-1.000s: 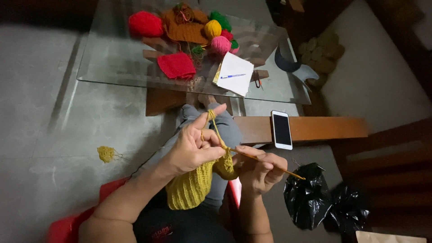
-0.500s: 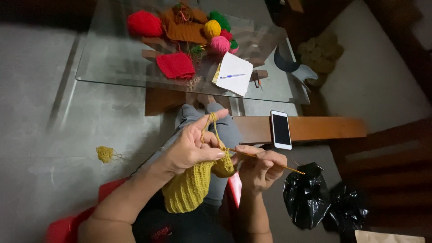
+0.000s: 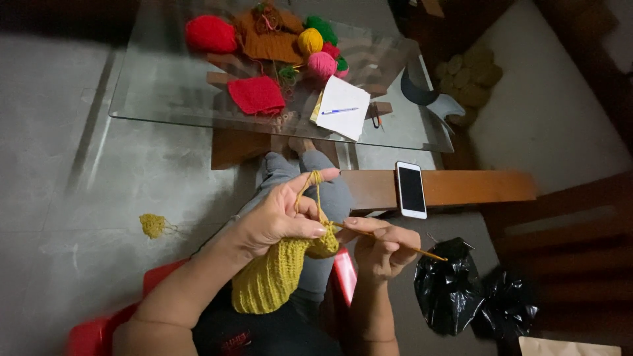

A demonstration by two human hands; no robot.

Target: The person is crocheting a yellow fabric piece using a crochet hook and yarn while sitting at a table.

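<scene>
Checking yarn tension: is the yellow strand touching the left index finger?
Touching. The head view shows the yellow strand looped over the raised index fingertip of the left hand, then running down to the yellow knitted piece.

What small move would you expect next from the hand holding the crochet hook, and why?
Probably the right hand catches the yellow yarn with the crochet hook and draws it through. The hook's tip sits at the edge of the yellow crocheted piece, and the left hand holds the strand taut over its raised forefinger.
</scene>
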